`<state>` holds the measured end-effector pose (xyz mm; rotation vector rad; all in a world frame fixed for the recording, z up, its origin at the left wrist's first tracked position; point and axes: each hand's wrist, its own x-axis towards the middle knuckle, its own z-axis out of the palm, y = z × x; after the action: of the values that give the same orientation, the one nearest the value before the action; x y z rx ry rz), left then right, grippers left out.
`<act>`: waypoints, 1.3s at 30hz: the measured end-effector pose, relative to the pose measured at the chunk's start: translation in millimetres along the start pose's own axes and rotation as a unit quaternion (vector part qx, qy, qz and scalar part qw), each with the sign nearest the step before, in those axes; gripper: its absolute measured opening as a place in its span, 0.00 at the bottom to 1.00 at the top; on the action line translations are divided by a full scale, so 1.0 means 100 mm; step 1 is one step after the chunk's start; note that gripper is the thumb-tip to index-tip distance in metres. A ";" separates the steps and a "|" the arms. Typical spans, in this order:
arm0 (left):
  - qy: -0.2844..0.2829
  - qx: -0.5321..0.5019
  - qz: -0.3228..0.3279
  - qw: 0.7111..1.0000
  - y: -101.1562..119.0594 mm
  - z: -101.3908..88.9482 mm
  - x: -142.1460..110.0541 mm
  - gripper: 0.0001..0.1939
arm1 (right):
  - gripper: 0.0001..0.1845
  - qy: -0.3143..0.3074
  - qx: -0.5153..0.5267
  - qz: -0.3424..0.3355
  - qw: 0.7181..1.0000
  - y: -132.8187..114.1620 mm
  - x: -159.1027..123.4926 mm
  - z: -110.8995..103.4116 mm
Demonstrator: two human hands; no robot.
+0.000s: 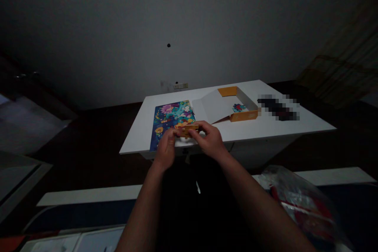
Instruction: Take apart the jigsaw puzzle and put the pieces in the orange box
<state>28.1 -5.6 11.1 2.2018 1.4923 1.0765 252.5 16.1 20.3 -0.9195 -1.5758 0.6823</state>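
Right now both hands pinch a small orange puzzle piece (pixel 189 130) btwn them: left hand (pixel 165 147) fingers clamped on its left end, right hand (pixel 209 138) fingers on its right. Just beyond fingertips lies colourful puzzle (pixel 169 120) on white surface (pixel 283 126); open orange box (pixel 236 106) further right.

A dim home room: low white table (pixel 274 126), wall socket (pixel 180 86).

Puzzle board (pixel 171 120) on table (pixel 283 126), left part. Open box (pixel 233 106) just right of it, w/ loose piece (pixel 239 107) inside. Both hands, left hand (pixel 165 147) & right hand (pixel 210 138), at near edge, pinching small piece (pixel 189 130) btwn them. Plastic bag (pixel 298 201) nearer, to right.
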 end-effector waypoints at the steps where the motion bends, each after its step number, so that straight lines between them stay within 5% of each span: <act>1: -0.001 0.019 0.013 1.000 -0.08 -0.10 -0.03 0.28 | 0.15 0.050 -0.029 -0.002 0.998 0.04 0.05 -0.16; 4: -0.002 0.104 0.019 0.994 -0.37 -0.39 -0.18 0.24 | 0.17 0.212 -0.151 -0.002 0.965 0.22 0.28 -0.80; 6: -0.025 0.140 0.023 0.990 -0.55 -0.51 -0.29 0.30 | 0.19 0.258 -0.241 -0.003 0.936 0.36 0.47 -1.22; 9: -0.061 0.203 0.031 0.977 -0.70 -0.52 -0.41 0.33 | 0.17 0.250 -0.354 0.047 0.900 0.52 0.69 -1.63; 11: -0.067 0.236 0.033 0.969 -0.73 -0.46 -0.43 0.30 | 0.15 0.202 -0.403 0.043 0.892 0.57 0.76 -1.67; 15: -0.054 0.252 0.032 0.966 -0.76 -0.38 -0.44 0.27 | 0.15 0.144 -0.393 -0.050 0.907 0.47 0.67 -1.31; 20: -0.044 0.222 0.007 0.974 -0.79 -0.42 -0.44 0.25 | 0.17 -0.113 -0.288 -0.114 0.944 0.25 0.25 -0.54; 24: -0.030 0.191 -0.058 0.980 -0.76 -0.46 -0.40 0.25 | 0.20 -0.225 -0.220 -0.120 0.942 0.22 0.05 -0.10; 29: -0.017 0.153 -0.107 0.982 -0.68 -0.50 -0.37 0.24 | 0.18 -0.217 -0.136 -0.083 0.963 0.27 0.08 0.01; 33: 0.014 0.140 -0.075 0.987 -0.56 -0.47 -0.31 0.24 | 0.15 -0.169 -0.054 -0.025 0.984 0.28 0.10 -0.06; 36: 0.070 0.115 -0.019 0.991 -0.38 -0.31 -0.20 0.22 | 0.16 -0.164 -0.007 0.014 0.986 0.30 0.10 -0.07; 39: 0.059 0.044 0.030 0.997 -0.15 -0.05 -0.06 0.20 | 0.16 -0.169 0.042 0.044 0.984 0.32 0.11 -0.08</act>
<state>13.7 -5.9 3.0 2.2931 1.5591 1.1998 265.8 42.4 0.9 -0.8462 -1.7942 1.0012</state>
